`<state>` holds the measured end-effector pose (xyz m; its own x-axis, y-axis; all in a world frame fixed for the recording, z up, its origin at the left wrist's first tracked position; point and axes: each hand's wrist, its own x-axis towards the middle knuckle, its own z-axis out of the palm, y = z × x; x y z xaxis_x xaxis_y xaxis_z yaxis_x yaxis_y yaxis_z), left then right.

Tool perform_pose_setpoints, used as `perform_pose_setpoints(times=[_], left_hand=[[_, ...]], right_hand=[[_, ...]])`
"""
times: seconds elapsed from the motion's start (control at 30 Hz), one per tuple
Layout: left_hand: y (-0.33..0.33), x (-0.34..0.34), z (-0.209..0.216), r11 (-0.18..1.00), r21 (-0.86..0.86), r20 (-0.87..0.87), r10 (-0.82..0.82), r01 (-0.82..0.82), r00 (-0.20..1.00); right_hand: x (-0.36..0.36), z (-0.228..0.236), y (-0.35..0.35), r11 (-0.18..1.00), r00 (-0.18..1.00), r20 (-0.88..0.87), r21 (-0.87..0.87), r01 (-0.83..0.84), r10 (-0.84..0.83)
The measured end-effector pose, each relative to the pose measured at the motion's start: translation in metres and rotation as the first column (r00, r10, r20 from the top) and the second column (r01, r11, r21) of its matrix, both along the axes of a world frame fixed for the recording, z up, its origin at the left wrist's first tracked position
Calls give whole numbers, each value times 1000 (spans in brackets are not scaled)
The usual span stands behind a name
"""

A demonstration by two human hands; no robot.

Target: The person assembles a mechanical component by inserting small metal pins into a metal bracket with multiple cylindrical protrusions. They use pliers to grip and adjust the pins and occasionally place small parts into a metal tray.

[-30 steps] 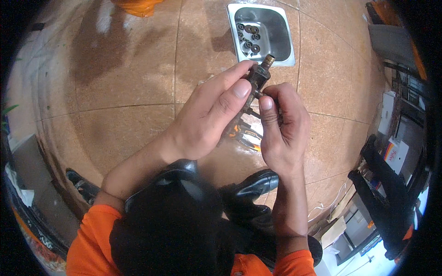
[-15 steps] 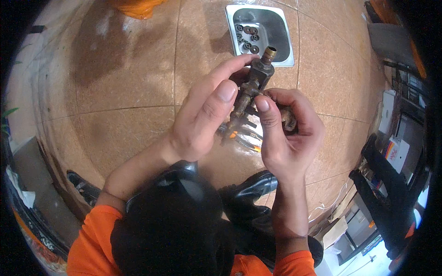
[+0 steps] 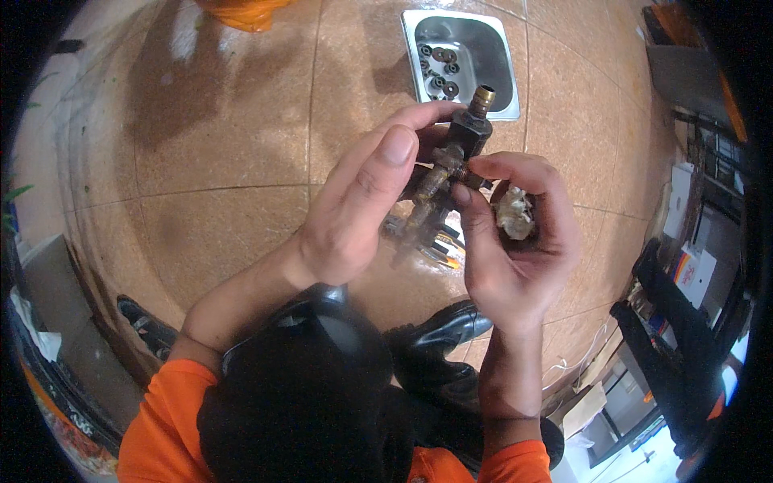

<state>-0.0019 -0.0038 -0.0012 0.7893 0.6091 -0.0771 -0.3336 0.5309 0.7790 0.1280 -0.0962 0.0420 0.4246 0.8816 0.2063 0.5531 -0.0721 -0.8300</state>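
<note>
Left hand [image 3: 346, 205] curled behind a dark metal fitting [image 3: 469, 133], thumb raised, right hand [image 3: 523, 274] pinched round its side stub [image 3: 473, 178]

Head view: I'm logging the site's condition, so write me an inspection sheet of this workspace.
Surface: brown tiled floor.
Job's things: dark metal fitting; brass hose barb.
Clutter: steel pan holding dark ring-shaped parts; orange-and-black tool, partly hidden.
Hands: left hand curls behind the fitting, thumb off it; right hand pinches the side stem, pale lump in palm.
Cables: thin white cord, lower right.
Surroundings: black boot; orange item, top edge.
</note>
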Motion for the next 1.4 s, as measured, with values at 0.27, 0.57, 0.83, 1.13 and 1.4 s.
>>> perform_pose_setpoints(times=[0.27, 0.57, 0.83, 1.13, 1.4], left_hand=[[1, -1, 1, 999, 10, -30, 38, -38, 999], [0, -2, -1, 992, 119, -12, 36, -34, 999], [0, -3, -1, 986, 162, -30, 36, -31, 999], [0, -3, 2, 997, 79, -49, 3, 1, 999], [-1, -1, 1, 993, 115, -89, 18, -8, 996]], right_hand=[[-7, 14, 3, 986, 968, -197, -99, 138, -155], [-6, 16, -2, 981, 984, -102, -145, 127, -143], [3, 8, 0, 997, 991, 117, -20, 73, -71], [10, 9, -2, 997, 993, 120, -81, -4, 14], [12, 6, 1, 996, 955, 290, -81, -48, 69]])
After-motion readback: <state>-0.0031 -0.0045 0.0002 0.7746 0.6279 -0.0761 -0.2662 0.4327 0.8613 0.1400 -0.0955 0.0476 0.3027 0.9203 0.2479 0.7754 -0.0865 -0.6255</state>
